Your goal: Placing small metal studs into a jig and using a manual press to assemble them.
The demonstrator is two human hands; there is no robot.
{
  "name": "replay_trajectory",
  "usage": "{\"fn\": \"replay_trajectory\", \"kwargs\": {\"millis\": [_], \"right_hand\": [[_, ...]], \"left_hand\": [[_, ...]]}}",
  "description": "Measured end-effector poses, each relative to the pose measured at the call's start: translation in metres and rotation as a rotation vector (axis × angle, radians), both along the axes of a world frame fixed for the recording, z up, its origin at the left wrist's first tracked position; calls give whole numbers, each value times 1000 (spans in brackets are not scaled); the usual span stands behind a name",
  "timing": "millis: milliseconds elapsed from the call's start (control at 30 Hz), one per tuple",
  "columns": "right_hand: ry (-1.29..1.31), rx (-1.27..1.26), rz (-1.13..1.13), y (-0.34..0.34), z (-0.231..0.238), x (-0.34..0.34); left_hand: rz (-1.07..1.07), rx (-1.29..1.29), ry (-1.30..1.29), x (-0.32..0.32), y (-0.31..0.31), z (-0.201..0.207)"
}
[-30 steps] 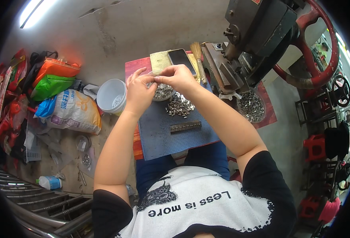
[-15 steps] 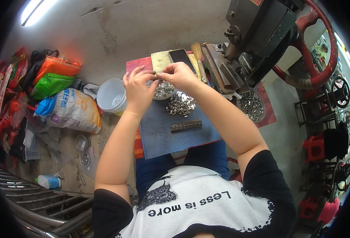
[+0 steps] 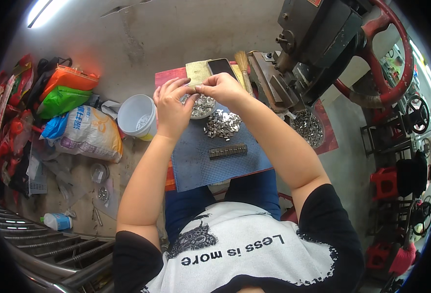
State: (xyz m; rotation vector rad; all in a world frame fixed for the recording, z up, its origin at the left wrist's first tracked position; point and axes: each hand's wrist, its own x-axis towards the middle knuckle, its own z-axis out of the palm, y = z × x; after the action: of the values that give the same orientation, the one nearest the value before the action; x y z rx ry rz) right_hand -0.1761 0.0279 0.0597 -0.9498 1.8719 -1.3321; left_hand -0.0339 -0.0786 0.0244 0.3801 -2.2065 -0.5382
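My left hand point(image 3: 172, 105) and my right hand point(image 3: 223, 90) meet fingertip to fingertip above a round bowl of small shiny metal pieces point(image 3: 202, 107). Both hands are closed in a pinch; whatever sits between the fingertips is too small to make out. Just right of the bowl, a loose heap of metal pieces point(image 3: 223, 124) lies on the blue textured mat point(image 3: 191, 166). Nearer to me on that mat rests a dark metal bar-shaped block point(image 3: 228, 152), marked by crosswise divisions.
A white bucket point(image 3: 137, 116) stands left of the mat. Behind my hands lie a phone point(image 3: 221, 67), a yellow cloth point(image 3: 197, 73) and a brush point(image 3: 242, 62). A press with a red handwheel point(image 3: 379, 95) rises at the right, beside a container of metal pieces point(image 3: 308, 128). Bags point(image 3: 91, 134) crowd the left.
Both hands stay together above the bowl, their fingers shifting only slightly. The surroundings have moved a little in the picture.
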Motion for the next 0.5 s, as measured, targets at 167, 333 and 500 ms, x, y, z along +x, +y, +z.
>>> {"fn": "replay_trajectory", "kwargs": {"millis": [167,333,500], "right_hand": [[0,-4,55,3,-6,-2],[85,75,100,30,-5,12],[386,213,264,77,-41,39]], "left_hand": [[2,18,30,4,0,-1],[26,15,33,27,16,3],[-161,438,-208,72,58,-15]]}}
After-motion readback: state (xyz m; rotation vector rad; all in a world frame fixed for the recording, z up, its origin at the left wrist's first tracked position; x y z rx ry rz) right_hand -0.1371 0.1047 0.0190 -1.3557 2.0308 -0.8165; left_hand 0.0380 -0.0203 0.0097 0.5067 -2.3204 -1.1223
